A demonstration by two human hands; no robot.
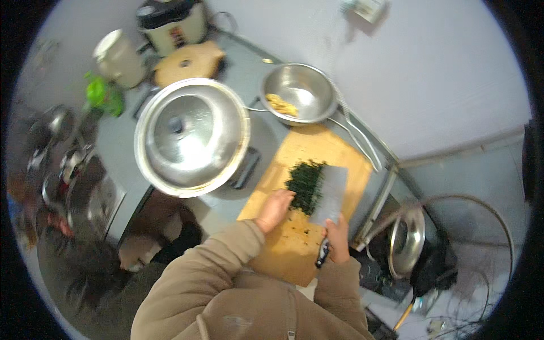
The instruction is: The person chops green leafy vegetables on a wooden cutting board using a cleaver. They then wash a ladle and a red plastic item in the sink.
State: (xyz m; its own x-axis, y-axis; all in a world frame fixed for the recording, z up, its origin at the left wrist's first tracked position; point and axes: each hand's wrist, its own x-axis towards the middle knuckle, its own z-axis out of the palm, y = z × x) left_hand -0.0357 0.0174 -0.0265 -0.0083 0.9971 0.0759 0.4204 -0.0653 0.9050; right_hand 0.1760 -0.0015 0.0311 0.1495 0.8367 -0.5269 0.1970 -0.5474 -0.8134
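Note:
My right hand (338, 239) grips the dark handle of a cleaver (333, 191), its broad metal blade against the right side of a heap of finely chopped dark greens (304, 182). At the heap's left edge are the fingertips of my left hand (275, 208); whether they pinch any of it is unclear. Both hands are over a wooden cutting board (278, 250), with small green scraps scattered on its near part. Just beyond the board's far end, a stainless steel bowl (312, 87) holds a small pile of yellow food pieces (281, 105).
Left of the board sits a large metal lid or basin (193, 131). Behind it are a wooden board (187, 63), a rice cooker (172, 32), a pale jug (119, 59) and a green bottle (104, 95). A person (89, 263) is at lower left; a metal basin (407, 242) is at right.

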